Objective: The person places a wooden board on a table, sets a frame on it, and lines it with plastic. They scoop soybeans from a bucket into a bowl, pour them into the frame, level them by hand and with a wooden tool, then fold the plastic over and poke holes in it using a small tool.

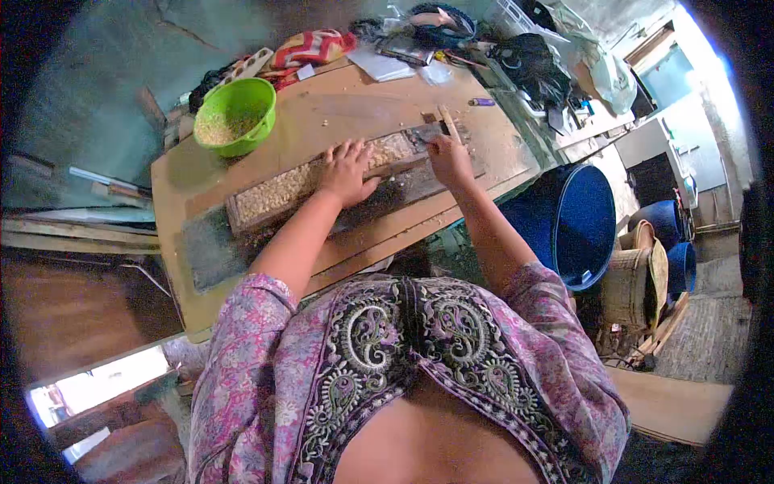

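A long, narrow wooden tray lies slantwise on the table, filled with pale, lumpy grains that look puffed. My left hand rests flat on the grains near the middle of the tray, its fingers spread. At the tray's right end, my right hand has its fingers curled together. What those fingers hold, if anything, is hidden. Just beyond them are a dark flat patch and a light wooden stick.
A green bowl with more pale grains stands on the brown table at the back left. A purple lighter-like object lies at the back right. Cloth, papers and bags crowd the far edge. A blue barrel stands right of the table.
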The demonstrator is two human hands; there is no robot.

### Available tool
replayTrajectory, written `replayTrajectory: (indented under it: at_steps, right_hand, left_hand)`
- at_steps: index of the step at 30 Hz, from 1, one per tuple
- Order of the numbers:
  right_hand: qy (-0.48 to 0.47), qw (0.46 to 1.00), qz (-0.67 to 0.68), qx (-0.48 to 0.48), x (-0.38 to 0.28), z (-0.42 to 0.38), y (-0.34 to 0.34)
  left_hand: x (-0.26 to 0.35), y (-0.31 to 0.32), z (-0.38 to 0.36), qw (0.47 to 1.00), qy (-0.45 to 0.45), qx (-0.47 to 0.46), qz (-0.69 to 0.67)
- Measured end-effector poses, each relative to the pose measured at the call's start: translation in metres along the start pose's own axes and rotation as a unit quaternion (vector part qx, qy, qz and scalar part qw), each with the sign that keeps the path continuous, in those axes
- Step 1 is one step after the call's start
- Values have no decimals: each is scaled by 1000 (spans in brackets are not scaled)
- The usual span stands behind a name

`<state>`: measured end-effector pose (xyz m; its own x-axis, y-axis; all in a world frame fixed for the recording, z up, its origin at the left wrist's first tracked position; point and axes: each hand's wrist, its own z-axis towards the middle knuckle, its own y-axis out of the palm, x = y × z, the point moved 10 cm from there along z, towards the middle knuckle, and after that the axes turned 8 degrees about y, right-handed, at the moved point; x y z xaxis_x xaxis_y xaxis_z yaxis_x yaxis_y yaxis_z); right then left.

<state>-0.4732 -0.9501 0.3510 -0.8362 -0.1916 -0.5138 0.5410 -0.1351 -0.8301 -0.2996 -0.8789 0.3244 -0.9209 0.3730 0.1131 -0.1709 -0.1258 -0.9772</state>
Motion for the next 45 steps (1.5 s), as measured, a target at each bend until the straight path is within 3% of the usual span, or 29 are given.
replayTrajectory:
  at_steps: [4, 7, 18, 24, 30, 36, 39, 41, 45]
  right_hand:
    - [-98, 995, -3, -21, -15, -1, 9]
    - [-44, 997, 16, -55, -14, -1, 11]
    - [-88, 991, -26, -95, -14, -2, 28]
    - [-87, 993, -3, -73, -12, -3, 11]
    - [-22, 998, 61, -15, -2, -4, -17]
    - [-33, 998, 51, 0, -12, -9, -21]
    - [-52, 996, 66, -3, -24, -9, -15]
    - [-95, 994, 45, -36, -36, -11, 3]
    - [-71, 995, 7, -69, -39, -13, 25]
  left_hand:
    - [15, 7, 11, 1000, 13, -21, 8]
    - [21, 9, 15, 999, 14, -40, 17]
    - [31, 9, 17, 999, 20, -35, 14]
    - [35, 12, 25, 999, 15, -33, -9]
    - [40, 35, 44, 997, 31, -70, 16]
    - [41, 36, 50, 998, 40, -41, -14]
    - [33, 17, 36, 997, 58, 37, -47]
    - [14, -8, 14, 995, 6, 88, -40]
    - [-19, -14, -24, 995, -64, 35, 66]
